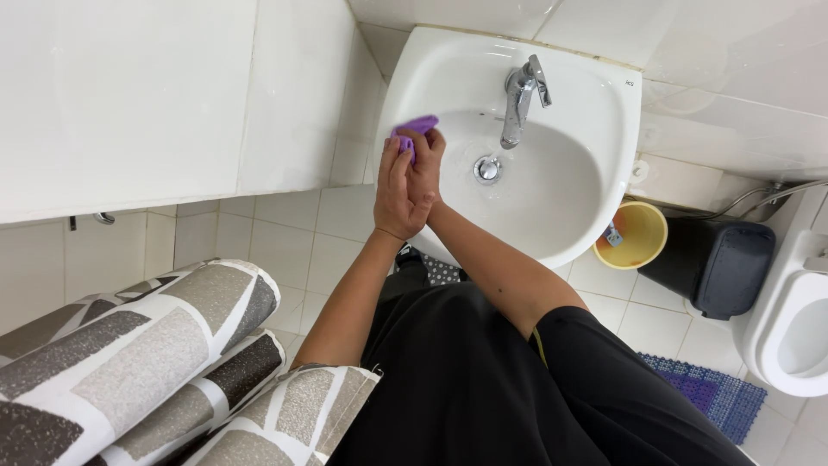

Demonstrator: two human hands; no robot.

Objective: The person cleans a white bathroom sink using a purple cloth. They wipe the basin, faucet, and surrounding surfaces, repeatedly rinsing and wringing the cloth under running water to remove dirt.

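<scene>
A white-tiled bathroom, seen from above. Over the left rim of the white sink (604,112), both hands meet. The left hand (395,194) and the right hand (425,168) are pressed together and clenched around a purple cloth (417,129), which pokes out above the fingertips, just inside the basin's edge. To the right of the hands stands the chrome tap (520,99), with the drain (487,169) below it. Beyond the sink sit a yellow bucket (638,235), a black bin (716,263), and a toilet (793,336); a patterned curtain (147,362) hangs at lower left.
</scene>
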